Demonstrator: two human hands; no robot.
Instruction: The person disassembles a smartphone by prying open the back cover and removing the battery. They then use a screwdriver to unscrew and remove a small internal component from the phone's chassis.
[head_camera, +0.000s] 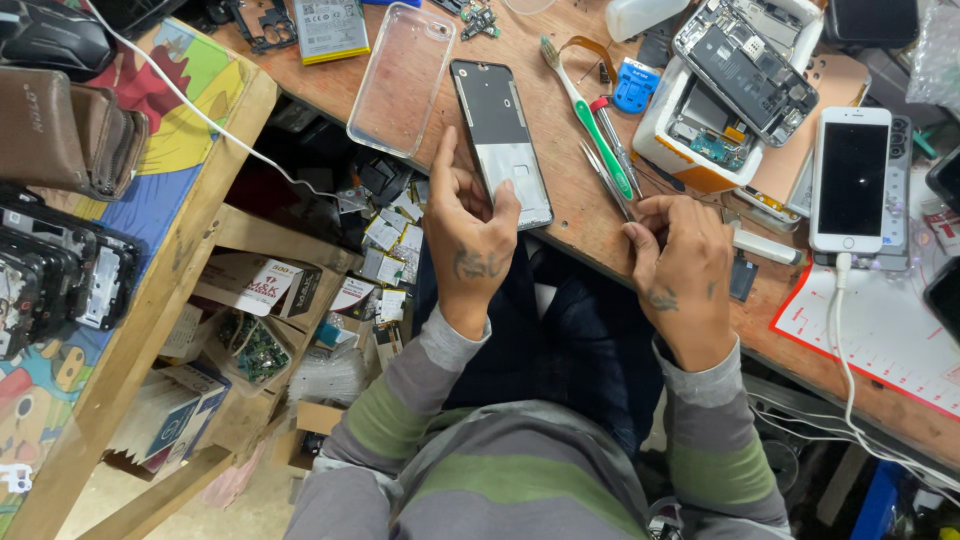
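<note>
Left hand (468, 245) fingers clamped on phone frame (500, 140), lower end, at desk (560, 215) edge. Right hand (680, 275) curled beside tweezers (605, 180); grip unclear. Phone already stripped: clear case (400, 80) off, opened handset (745, 70) on white box. Reassembly seemingly still ahead. Green toothbrush (595, 125) alongside.

Cluttered wooden workbench (560, 215), side shelf (200, 290)

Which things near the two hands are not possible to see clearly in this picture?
Head view only:
- Right hand: fingertips curl under, so what they pinch is hidden.
- Phone frame: lower end covered by the left hand.
- Tweezers: lower tip behind the right hand.
- Opened phone: parts too small to identify.
</note>
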